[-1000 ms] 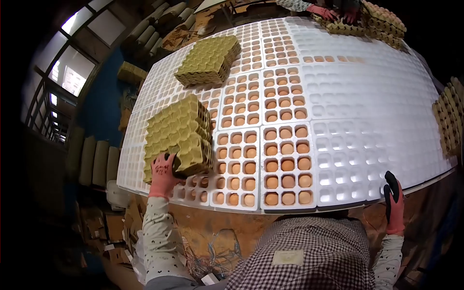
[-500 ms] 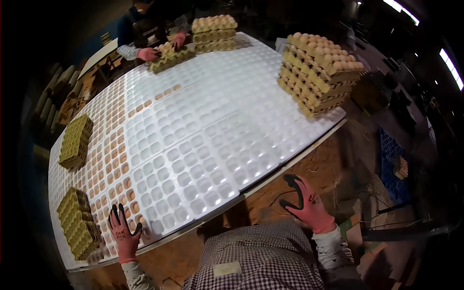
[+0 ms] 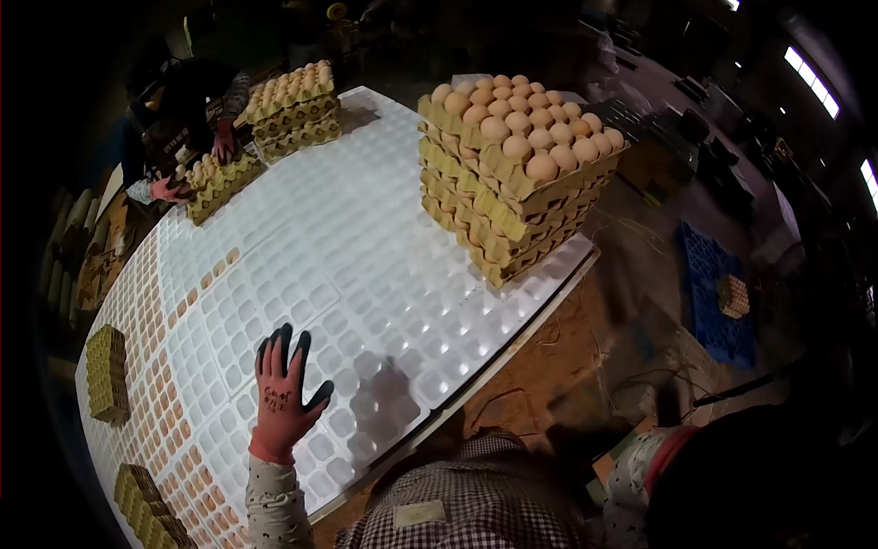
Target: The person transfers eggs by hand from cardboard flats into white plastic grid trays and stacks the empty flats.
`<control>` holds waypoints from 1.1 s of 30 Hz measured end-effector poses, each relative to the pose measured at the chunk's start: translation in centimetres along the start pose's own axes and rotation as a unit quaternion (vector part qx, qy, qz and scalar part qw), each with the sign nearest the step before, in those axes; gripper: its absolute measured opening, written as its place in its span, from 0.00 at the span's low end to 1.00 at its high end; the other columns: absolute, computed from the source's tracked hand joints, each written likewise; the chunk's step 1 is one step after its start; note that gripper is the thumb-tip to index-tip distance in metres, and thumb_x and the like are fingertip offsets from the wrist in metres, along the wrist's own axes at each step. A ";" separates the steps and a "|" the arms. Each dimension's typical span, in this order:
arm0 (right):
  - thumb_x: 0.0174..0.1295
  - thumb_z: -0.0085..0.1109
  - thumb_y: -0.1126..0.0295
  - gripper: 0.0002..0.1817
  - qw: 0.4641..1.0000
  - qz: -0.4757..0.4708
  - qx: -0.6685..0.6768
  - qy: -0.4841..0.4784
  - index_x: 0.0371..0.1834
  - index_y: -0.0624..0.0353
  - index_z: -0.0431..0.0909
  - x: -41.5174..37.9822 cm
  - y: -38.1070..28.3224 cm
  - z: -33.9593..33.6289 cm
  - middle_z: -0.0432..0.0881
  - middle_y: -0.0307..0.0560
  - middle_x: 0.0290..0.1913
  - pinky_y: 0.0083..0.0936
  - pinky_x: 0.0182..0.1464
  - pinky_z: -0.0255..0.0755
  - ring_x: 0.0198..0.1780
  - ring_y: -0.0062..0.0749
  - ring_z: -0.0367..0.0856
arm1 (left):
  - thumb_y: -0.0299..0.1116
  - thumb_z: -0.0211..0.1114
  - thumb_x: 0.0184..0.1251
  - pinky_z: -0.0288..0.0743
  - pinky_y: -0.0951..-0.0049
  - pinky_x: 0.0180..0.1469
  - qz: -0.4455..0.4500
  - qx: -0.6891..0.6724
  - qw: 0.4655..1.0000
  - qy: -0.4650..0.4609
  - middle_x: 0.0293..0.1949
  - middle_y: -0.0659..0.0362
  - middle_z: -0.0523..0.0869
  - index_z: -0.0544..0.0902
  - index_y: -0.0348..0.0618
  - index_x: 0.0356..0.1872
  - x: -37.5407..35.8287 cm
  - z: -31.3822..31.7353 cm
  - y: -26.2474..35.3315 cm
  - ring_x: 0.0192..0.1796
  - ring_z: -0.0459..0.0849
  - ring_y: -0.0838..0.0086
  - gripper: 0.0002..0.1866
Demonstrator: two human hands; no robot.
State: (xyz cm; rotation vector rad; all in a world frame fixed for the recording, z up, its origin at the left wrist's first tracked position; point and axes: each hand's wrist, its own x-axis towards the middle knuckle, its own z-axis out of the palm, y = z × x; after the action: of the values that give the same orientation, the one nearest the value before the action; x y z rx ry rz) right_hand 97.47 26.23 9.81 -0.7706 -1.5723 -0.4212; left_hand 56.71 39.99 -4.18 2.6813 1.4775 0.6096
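My left hand (image 3: 283, 393), in a pink glove with black fingertips, is raised over the white moulded trays (image 3: 366, 274). Its fingers are spread and hold nothing. Of my right arm only the patterned sleeve (image 3: 631, 476) and a pink cuff show at the lower right; a dark shape hides the hand. Beyond my left hand, at the right of the white surface, stands a tall stack of pulp egg trays (image 3: 503, 210), its top tray full of brown eggs (image 3: 517, 122).
Across the table a person (image 3: 183, 119) has both gloved hands at an egg tray (image 3: 219, 186), beside another egg stack (image 3: 297, 128). Pulp trays (image 3: 108, 373) stand on the left. A blue pallet (image 3: 709, 302) lies on the floor at right.
The view has shifted right and closer to the tall egg stack. My left hand has moved from the near-left edge out over the hollows. My right hand has gone from sight.
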 end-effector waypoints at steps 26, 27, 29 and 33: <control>0.78 0.47 0.62 0.25 0.798 0.547 0.163 -0.193 0.72 0.64 0.65 2.4 52.3 8.8 0.74 0.49 0.65 0.33 0.65 0.70 0.63 0.34 0.75 | 0.42 0.63 0.75 0.76 0.70 0.59 -0.272 -0.793 0.512 0.189 0.65 0.55 0.77 0.62 0.42 0.76 32.3 17.4 18.0 0.61 0.79 0.73 0.34; 0.78 0.47 0.62 0.25 0.811 0.533 0.151 -0.188 0.72 0.64 0.65 2.1 51.7 8.6 0.74 0.49 0.65 0.33 0.65 0.70 0.63 0.34 0.75 | 0.42 0.62 0.76 0.79 0.69 0.56 -0.255 -0.829 0.461 0.188 0.63 0.56 0.79 0.63 0.43 0.75 32.4 15.8 18.0 0.58 0.81 0.73 0.32; 0.78 0.47 0.62 0.25 0.832 0.509 0.146 -0.165 0.72 0.64 0.65 0.6 49.6 8.8 0.74 0.49 0.65 0.33 0.65 0.70 0.63 0.34 0.75 | 0.46 0.64 0.73 0.74 0.70 0.61 -0.227 -0.884 0.372 0.169 0.66 0.56 0.76 0.59 0.44 0.77 31.6 12.0 18.4 0.62 0.76 0.74 0.38; 0.78 0.46 0.62 0.24 0.848 0.494 0.150 -0.120 0.72 0.64 0.66 -3.9 41.0 10.5 0.74 0.49 0.65 0.33 0.65 0.70 0.63 0.34 0.75 | 0.47 0.66 0.72 0.67 0.71 0.67 -0.104 -0.894 0.372 0.227 0.70 0.59 0.71 0.56 0.44 0.78 24.6 7.3 16.6 0.67 0.71 0.73 0.41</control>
State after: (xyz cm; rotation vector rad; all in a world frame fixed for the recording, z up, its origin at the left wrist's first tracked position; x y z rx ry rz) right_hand 117.98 61.32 -2.47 -1.2849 -1.2040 0.6874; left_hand 84.37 52.16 0.48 0.4878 0.2081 1.5451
